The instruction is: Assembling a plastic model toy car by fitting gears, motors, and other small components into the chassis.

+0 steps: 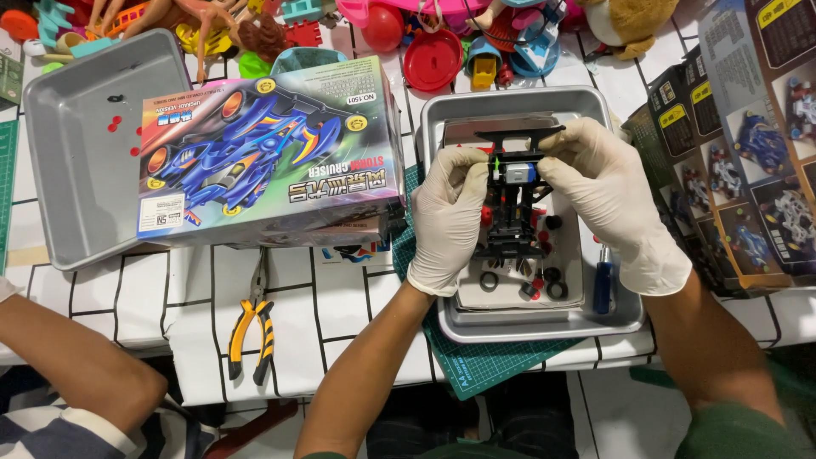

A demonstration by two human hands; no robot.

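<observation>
**Both hands on the toy car chassis, motor end up**

Left hand & right hand, both in white gloves, hold a black toy car chassis just above the metal tray in the middle of the worktop. Left grip: fingers pressed on the chassis' left side. Right grip: fingertips pinching the far right edge, next to a small silver-blue motor sitting in the frame. Step in hand looks like seating/fixing the motor w/ the chassis steadied by both hands – a judgement only. Next move would call for a firm hold on the left & careful fingertip pressure on the right, so the small part doesn't slip.

In the tray under the chassis: loose black tyres, red bits, a blue-handled screwdriver at the right. Left of the tray: colourful kit box over a second grey tray; yellow-black pliers near it. Another person's arm at near left, apart from the work
</observation>
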